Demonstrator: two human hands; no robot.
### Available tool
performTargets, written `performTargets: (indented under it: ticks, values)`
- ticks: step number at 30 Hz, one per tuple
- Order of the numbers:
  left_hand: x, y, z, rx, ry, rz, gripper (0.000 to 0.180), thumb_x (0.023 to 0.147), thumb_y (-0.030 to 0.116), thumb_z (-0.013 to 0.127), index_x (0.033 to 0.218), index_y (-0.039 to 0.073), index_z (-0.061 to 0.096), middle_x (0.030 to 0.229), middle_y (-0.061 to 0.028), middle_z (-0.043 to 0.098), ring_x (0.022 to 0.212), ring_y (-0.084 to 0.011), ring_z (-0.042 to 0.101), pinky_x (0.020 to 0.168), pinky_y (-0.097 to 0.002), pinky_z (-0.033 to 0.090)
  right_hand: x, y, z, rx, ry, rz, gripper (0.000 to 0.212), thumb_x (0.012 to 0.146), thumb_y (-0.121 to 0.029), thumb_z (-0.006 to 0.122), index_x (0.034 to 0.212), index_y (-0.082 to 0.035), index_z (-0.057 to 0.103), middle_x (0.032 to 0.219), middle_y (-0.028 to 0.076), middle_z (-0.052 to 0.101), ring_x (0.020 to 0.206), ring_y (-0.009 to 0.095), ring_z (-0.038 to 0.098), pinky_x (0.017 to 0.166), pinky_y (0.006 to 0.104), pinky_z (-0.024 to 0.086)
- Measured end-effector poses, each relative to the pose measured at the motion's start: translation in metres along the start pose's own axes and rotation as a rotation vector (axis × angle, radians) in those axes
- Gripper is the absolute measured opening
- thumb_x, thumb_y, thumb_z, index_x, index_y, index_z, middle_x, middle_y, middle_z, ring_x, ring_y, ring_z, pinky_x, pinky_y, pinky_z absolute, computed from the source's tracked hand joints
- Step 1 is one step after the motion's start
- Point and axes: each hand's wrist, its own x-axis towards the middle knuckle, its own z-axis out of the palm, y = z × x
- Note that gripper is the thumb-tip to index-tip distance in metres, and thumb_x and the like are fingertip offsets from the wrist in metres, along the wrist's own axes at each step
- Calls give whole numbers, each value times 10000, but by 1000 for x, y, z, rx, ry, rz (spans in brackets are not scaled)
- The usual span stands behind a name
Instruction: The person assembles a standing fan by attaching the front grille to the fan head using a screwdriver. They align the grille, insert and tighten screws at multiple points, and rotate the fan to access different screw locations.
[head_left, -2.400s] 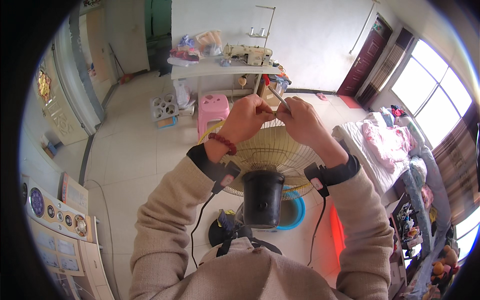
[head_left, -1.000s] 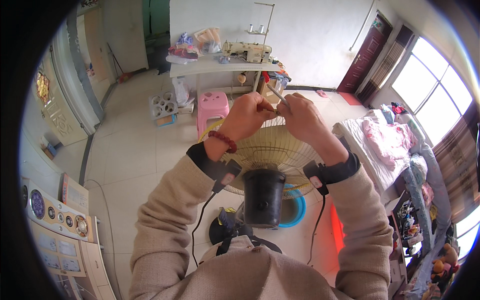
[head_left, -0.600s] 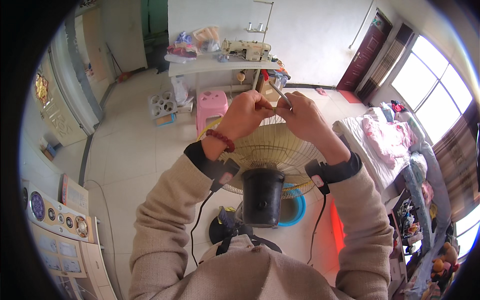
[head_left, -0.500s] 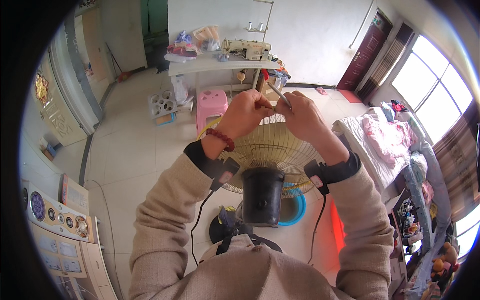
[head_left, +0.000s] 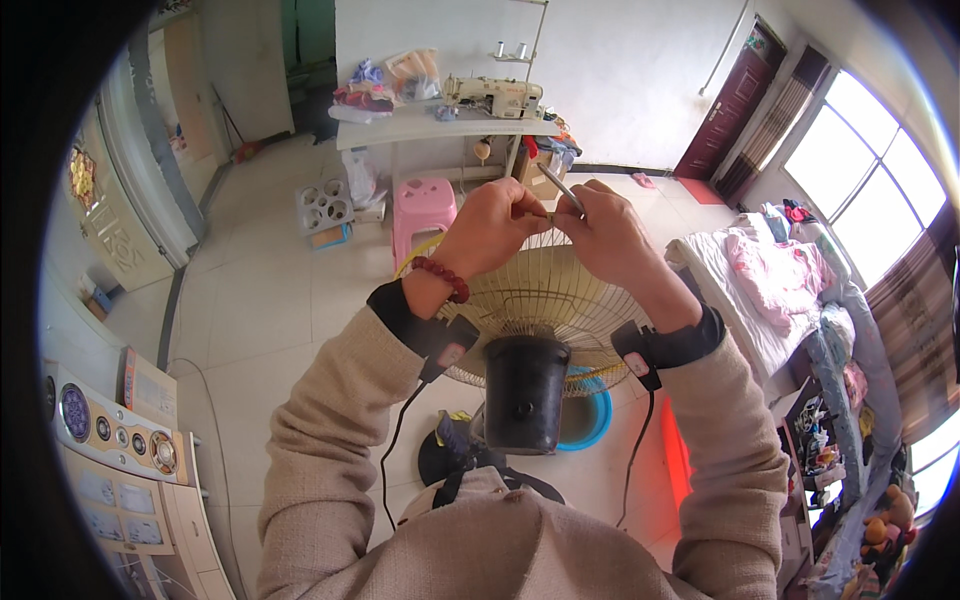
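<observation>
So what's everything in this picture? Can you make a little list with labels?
left hand: pinching the top rim of the fan grille
right hand: on the same rim, holding a thin grey tool
fan: pale wire grille, black motor housing facing the person
wrists: black bands with cables; red bead bracelet on the left
behind: pink stool, sewing machine on a white table
floor: blue basin under the fan

fan grille's top rim (head_left: 548,232) hidden behind hands — tool tip (head_left: 560,187) too small to tell
</observation>
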Motion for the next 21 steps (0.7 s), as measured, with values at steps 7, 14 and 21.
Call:
performTargets:
  ticks: [7,14,21]
  values:
    - [-1,1,0,22,3,1,216,784,148,770,886,-16,674,845,-128,696,784,-190,666,708,-310,525,1,1,-4,47,-29,95,195,841,-163,658,976,-22,652,901,185,654,856,348,645,758,416,499]
    - [1,0,-4,-36,-56,5,239,779,152,755,933,-14,679,872,-121,689,799,-198,663,738,-312,531,2,7,-4,213,7,147,236,813,-137,702,1024,-35,680,884,115,709,810,238,672,751,364,515]
    - [-1,-8,-15,-7,-97,100,260,783,119,716,1016,14,666,1013,-59,626,879,-148,614,767,-285,502,0,9,-5,206,9,181,240,793,-120,739,1008,-30,681,856,58,702,708,132,619,676,292,502]
